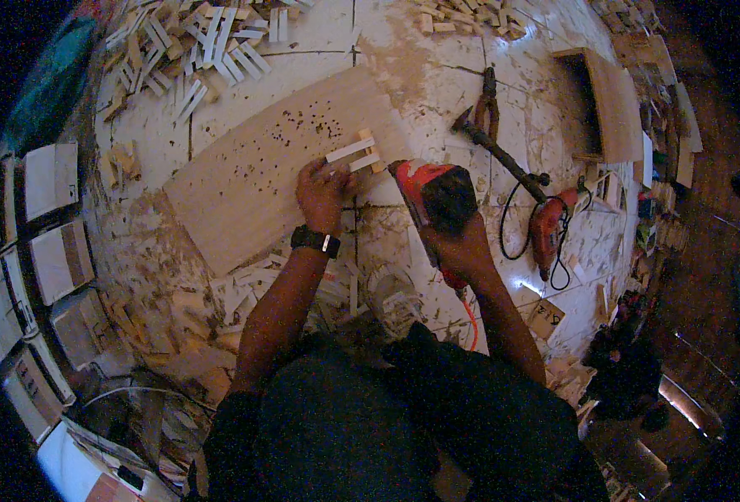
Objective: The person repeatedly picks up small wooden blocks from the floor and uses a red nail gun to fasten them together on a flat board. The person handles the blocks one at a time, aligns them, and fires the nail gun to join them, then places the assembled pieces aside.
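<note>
My left hand (322, 192), with a black watch on the wrist, presses down on small pale wooden strips (355, 153) laid on a long wooden board (257, 171) pocked with drill holes. In my right hand (462, 247) is a red and black electric drill (432, 197), its nose pointing at the strips from the right. The drill's orange cord runs back toward my body.
A hammer (499, 151) and pliers (489, 105) lie on the dusty floor to the right, beside a second red power tool (550, 226) with a black cord. Heaps of wooden strips (194, 46) lie at the far left. An open wooden box (608, 105) lies at the far right.
</note>
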The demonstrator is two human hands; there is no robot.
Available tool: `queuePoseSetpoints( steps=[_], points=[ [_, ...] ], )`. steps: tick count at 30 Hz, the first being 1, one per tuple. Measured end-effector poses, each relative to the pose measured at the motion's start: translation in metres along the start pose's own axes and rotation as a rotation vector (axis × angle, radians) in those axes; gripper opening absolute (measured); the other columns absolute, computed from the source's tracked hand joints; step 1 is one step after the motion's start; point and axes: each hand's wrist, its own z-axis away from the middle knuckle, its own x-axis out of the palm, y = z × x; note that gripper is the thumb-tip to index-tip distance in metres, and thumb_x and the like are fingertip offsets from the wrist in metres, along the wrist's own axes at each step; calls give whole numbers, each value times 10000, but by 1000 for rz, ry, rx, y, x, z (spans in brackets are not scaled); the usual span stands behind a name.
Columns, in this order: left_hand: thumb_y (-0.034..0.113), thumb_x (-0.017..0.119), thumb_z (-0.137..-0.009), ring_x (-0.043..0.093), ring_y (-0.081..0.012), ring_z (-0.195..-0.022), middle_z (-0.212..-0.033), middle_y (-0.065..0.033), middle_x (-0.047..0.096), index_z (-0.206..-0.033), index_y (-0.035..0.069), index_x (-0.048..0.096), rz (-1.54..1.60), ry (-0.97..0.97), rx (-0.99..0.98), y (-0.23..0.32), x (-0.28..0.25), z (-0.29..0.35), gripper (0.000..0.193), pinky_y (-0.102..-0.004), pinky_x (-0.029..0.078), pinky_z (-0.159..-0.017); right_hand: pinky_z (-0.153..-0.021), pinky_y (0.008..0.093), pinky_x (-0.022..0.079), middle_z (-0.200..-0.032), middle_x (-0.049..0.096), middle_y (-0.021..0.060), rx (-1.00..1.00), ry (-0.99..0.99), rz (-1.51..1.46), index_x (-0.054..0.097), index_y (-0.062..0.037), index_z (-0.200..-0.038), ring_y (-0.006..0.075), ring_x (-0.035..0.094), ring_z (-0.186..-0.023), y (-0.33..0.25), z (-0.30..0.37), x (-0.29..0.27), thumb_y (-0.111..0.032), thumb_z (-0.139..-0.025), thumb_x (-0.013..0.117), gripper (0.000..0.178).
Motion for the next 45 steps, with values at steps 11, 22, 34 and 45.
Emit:
queuePoseSetpoints(
  steps=[11, 22, 34, 45],
  points=[
    [30, 671, -765, 610, -151, -653, -825, -116, 614, -1098, -68, 460, 226, -22, -96, -1, 4, -4, 406, -259, 509, -561, -621, 357, 492, -769, 646, 107, -65, 46, -24, 585, -24, -906, 222, 607, -658, -4, -20, 19, -138, -671, 688, 280],
    [56, 678, -779, 629, -172, -652, -798, -123, 632, -1105, -63, 456, 16, -16, -100, 12, 5, -2, 412, -251, 509, -573, -778, 334, 471, -934, 631, 140, -86, 8, -19, 568, -30, -1015, 249, 610, -869, -2, -37, 33, -146, -718, 640, 327],
    [70, 655, -798, 633, -166, -656, -835, -141, 637, -1019, -55, 543, 61, -29, -2, 4, 3, -8, 277, -259, 520, -594, -676, 343, 479, -800, 616, 85, -49, 148, -19, 572, -18, -915, 210, 568, -692, 7, -31, 26, -106, -640, 616, 292],
    [64, 581, -828, 640, -223, -749, -803, -126, 619, -966, -42, 566, -739, -168, 403, 86, -18, -76, 174, -334, 548, -682, -789, 366, 414, -937, 514, 114, 14, 184, 192, 495, -39, -962, 235, 492, -851, 26, 6, -27, -156, -884, 468, 143]
  ],
)
